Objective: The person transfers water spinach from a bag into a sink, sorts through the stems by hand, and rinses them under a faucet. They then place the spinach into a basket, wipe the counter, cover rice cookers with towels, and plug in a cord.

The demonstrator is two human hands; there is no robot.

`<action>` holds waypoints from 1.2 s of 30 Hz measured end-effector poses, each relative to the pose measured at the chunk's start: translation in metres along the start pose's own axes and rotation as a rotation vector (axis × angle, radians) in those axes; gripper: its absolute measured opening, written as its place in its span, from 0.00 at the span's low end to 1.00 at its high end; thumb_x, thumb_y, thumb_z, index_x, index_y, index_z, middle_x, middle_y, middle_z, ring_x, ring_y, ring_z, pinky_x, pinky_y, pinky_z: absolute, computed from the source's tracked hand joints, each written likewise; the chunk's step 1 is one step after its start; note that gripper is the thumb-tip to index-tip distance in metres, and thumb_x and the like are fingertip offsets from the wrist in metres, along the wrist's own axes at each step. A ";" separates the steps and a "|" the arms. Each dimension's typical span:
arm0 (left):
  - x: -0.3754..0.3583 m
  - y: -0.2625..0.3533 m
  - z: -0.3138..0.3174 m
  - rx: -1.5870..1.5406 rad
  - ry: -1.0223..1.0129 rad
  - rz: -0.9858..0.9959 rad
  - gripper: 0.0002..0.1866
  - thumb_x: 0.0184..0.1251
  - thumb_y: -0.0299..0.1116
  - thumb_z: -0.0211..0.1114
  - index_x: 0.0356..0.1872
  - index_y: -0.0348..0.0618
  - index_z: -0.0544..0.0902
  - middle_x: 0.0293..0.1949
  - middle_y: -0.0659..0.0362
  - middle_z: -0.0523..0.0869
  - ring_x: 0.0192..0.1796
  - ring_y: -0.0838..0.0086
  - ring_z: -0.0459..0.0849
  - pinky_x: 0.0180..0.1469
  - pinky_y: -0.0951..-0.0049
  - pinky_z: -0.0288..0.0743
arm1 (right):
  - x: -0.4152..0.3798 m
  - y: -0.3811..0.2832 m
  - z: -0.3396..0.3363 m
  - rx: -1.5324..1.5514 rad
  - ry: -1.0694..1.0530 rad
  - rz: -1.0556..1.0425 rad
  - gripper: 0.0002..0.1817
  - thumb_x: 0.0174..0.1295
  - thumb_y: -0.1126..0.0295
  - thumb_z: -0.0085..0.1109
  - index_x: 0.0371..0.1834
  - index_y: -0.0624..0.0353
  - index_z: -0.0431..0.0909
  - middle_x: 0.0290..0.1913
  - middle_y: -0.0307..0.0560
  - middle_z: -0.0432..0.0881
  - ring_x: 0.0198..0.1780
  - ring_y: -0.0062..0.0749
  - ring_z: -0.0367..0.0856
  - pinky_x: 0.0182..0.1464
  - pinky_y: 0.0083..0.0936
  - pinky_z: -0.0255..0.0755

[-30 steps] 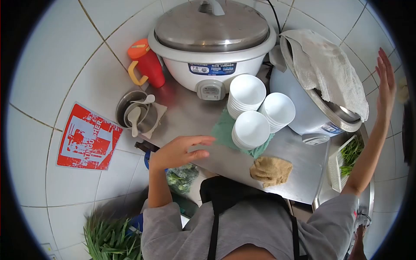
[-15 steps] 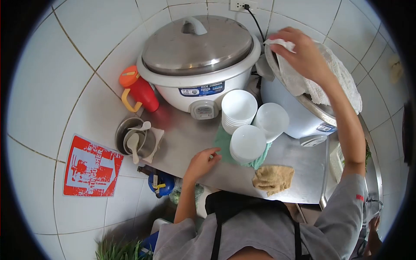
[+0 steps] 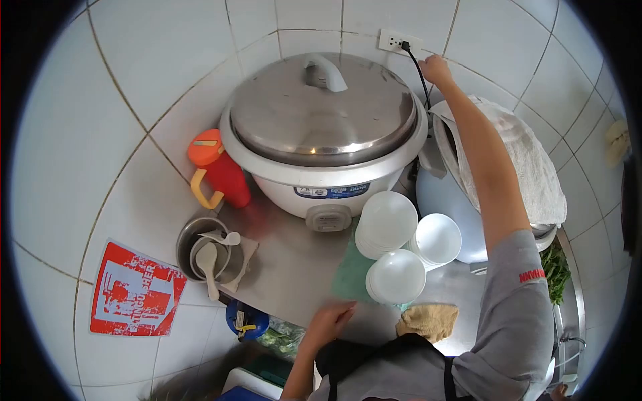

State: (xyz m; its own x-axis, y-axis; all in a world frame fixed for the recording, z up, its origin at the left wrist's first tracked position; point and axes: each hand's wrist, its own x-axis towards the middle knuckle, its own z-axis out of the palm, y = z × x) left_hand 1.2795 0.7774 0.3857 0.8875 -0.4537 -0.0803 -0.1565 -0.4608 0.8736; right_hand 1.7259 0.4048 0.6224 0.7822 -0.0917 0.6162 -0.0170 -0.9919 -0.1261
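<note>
Black cord (image 3: 426, 89) just left of right hand (image 3: 435, 69); hand curled, grip unclear.

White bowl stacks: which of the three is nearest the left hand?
The front stack, nearest the tan cloth; the back stack and right stack are farther from the left hand.

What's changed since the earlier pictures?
The right hand moved off the white towel and farther back, beside the black power cord; its grip is unclear. The left hand drew toward the apron. White bowls, rice cooker and red tumbler stayed put.
</note>
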 end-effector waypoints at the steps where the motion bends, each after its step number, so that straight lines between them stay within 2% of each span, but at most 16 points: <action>1: -0.006 -0.003 0.000 -0.023 0.030 -0.054 0.12 0.61 0.34 0.58 0.45 0.43 0.80 0.37 0.50 0.83 0.36 0.63 0.81 0.42 0.71 0.73 | 0.006 0.012 0.014 0.001 0.014 0.008 0.25 0.57 0.51 0.49 0.26 0.67 0.80 0.33 0.65 0.79 0.39 0.59 0.77 0.46 0.44 0.70; 3: -0.014 -0.008 -0.004 -0.059 0.075 -0.148 0.12 0.62 0.33 0.58 0.44 0.42 0.81 0.37 0.51 0.83 0.35 0.67 0.82 0.41 0.74 0.74 | 0.025 0.022 0.046 0.074 0.043 0.087 0.29 0.57 0.49 0.46 0.24 0.70 0.79 0.32 0.65 0.78 0.40 0.60 0.76 0.47 0.44 0.69; 5: -0.015 -0.014 -0.010 -0.078 0.170 -0.165 0.11 0.61 0.33 0.59 0.43 0.43 0.81 0.33 0.51 0.83 0.32 0.66 0.81 0.37 0.72 0.73 | 0.021 0.002 0.033 0.138 -0.046 0.248 0.22 0.54 0.55 0.53 0.40 0.65 0.77 0.45 0.64 0.77 0.50 0.56 0.75 0.52 0.41 0.69; 11: -0.015 -0.009 -0.027 -0.033 0.337 -0.208 0.11 0.61 0.33 0.59 0.43 0.43 0.81 0.28 0.51 0.82 0.26 0.70 0.79 0.33 0.73 0.73 | 0.006 -0.028 0.002 0.400 -0.277 0.439 0.20 0.53 0.62 0.52 0.44 0.66 0.75 0.45 0.64 0.77 0.50 0.51 0.76 0.50 0.38 0.71; 12: -0.014 -0.006 -0.028 -0.030 0.328 -0.226 0.11 0.61 0.33 0.59 0.43 0.43 0.81 0.28 0.51 0.82 0.26 0.71 0.79 0.33 0.74 0.73 | 0.005 -0.025 0.009 0.372 -0.227 0.424 0.18 0.52 0.64 0.52 0.43 0.65 0.76 0.42 0.61 0.80 0.43 0.49 0.80 0.45 0.37 0.74; 15: -0.015 0.002 -0.027 -0.015 0.297 -0.221 0.12 0.61 0.33 0.59 0.44 0.42 0.81 0.28 0.51 0.82 0.27 0.73 0.79 0.33 0.74 0.72 | 0.004 -0.016 0.012 -0.155 -0.172 0.109 0.18 0.52 0.63 0.52 0.40 0.65 0.78 0.38 0.56 0.81 0.39 0.47 0.81 0.42 0.39 0.75; 18: -0.024 0.002 -0.024 -0.024 0.269 -0.274 0.12 0.61 0.32 0.58 0.43 0.41 0.81 0.28 0.50 0.82 0.27 0.72 0.79 0.33 0.75 0.72 | -0.021 -0.024 -0.068 -0.253 -0.456 -0.109 0.19 0.49 0.59 0.57 0.37 0.65 0.80 0.37 0.53 0.82 0.40 0.46 0.81 0.42 0.38 0.74; 20: -0.032 -0.008 -0.021 -0.045 0.306 -0.240 0.11 0.62 0.32 0.58 0.43 0.40 0.81 0.28 0.50 0.82 0.27 0.72 0.79 0.33 0.75 0.72 | -0.015 0.039 -0.067 -0.408 -0.630 -0.200 0.26 0.50 0.50 0.58 0.35 0.67 0.78 0.42 0.59 0.79 0.43 0.53 0.78 0.45 0.40 0.71; 22: -0.033 -0.011 -0.019 -0.030 0.313 -0.232 0.11 0.62 0.31 0.58 0.43 0.40 0.81 0.28 0.50 0.82 0.27 0.72 0.79 0.33 0.75 0.72 | -0.060 0.044 -0.131 -0.526 -0.730 -0.166 0.27 0.52 0.49 0.55 0.40 0.67 0.78 0.47 0.59 0.77 0.47 0.51 0.76 0.48 0.39 0.70; 24: -0.034 -0.011 -0.024 0.053 0.267 -0.252 0.11 0.62 0.31 0.58 0.43 0.40 0.81 0.28 0.50 0.83 0.27 0.73 0.79 0.33 0.76 0.72 | -0.095 0.062 -0.163 -0.508 -0.616 0.019 0.21 0.47 0.55 0.60 0.37 0.63 0.81 0.38 0.56 0.81 0.38 0.48 0.80 0.43 0.39 0.72; 27: -0.018 -0.007 -0.020 -0.062 0.274 -0.161 0.11 0.62 0.32 0.58 0.42 0.40 0.81 0.28 0.50 0.83 0.27 0.74 0.79 0.33 0.76 0.72 | -0.089 0.104 -0.135 -0.336 -0.456 0.017 0.21 0.50 0.59 0.58 0.42 0.63 0.78 0.43 0.57 0.79 0.43 0.50 0.79 0.47 0.40 0.71; 29: -0.005 0.004 -0.020 -0.012 0.220 -0.159 0.11 0.61 0.32 0.59 0.42 0.40 0.81 0.28 0.51 0.83 0.26 0.75 0.79 0.33 0.76 0.72 | -0.064 0.095 -0.088 -0.190 -0.269 -0.208 0.22 0.51 0.62 0.56 0.48 0.63 0.72 0.48 0.57 0.77 0.49 0.51 0.76 0.51 0.41 0.69; 30: -0.002 0.009 -0.019 0.017 0.195 -0.166 0.11 0.61 0.32 0.59 0.42 0.40 0.81 0.28 0.51 0.83 0.26 0.76 0.79 0.33 0.76 0.72 | -0.050 0.061 -0.085 -0.091 -0.493 -0.115 0.30 0.57 0.55 0.50 0.58 0.67 0.64 0.57 0.61 0.68 0.59 0.52 0.67 0.60 0.38 0.61; 31: -0.001 0.012 -0.017 0.002 0.203 -0.156 0.11 0.61 0.32 0.59 0.42 0.40 0.81 0.28 0.51 0.83 0.26 0.76 0.79 0.33 0.77 0.72 | -0.040 0.043 -0.059 0.112 -0.389 -0.071 0.31 0.57 0.55 0.51 0.59 0.66 0.64 0.56 0.62 0.69 0.57 0.54 0.68 0.60 0.39 0.60; 33: -0.005 0.013 -0.009 -0.028 0.231 -0.138 0.11 0.61 0.32 0.59 0.42 0.41 0.82 0.28 0.52 0.83 0.26 0.76 0.78 0.33 0.77 0.72 | -0.026 0.011 0.001 0.327 -0.152 0.185 0.26 0.58 0.57 0.49 0.55 0.65 0.68 0.53 0.63 0.71 0.56 0.56 0.68 0.59 0.41 0.60; 36: -0.023 0.016 -0.002 -0.057 0.297 -0.164 0.11 0.63 0.30 0.57 0.44 0.40 0.81 0.23 0.58 0.79 0.24 0.82 0.73 0.29 0.81 0.68 | -0.023 -0.007 0.024 0.076 -0.319 0.073 0.20 0.57 0.62 0.49 0.47 0.65 0.74 0.48 0.63 0.74 0.51 0.57 0.72 0.55 0.42 0.65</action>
State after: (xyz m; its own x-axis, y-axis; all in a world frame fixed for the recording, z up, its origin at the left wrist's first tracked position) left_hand 1.2568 0.7817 0.4024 0.9876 -0.1317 -0.0859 0.0156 -0.4619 0.8868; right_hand 1.7228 0.4160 0.5907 0.9364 -0.1184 0.3304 -0.0431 -0.9731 -0.2265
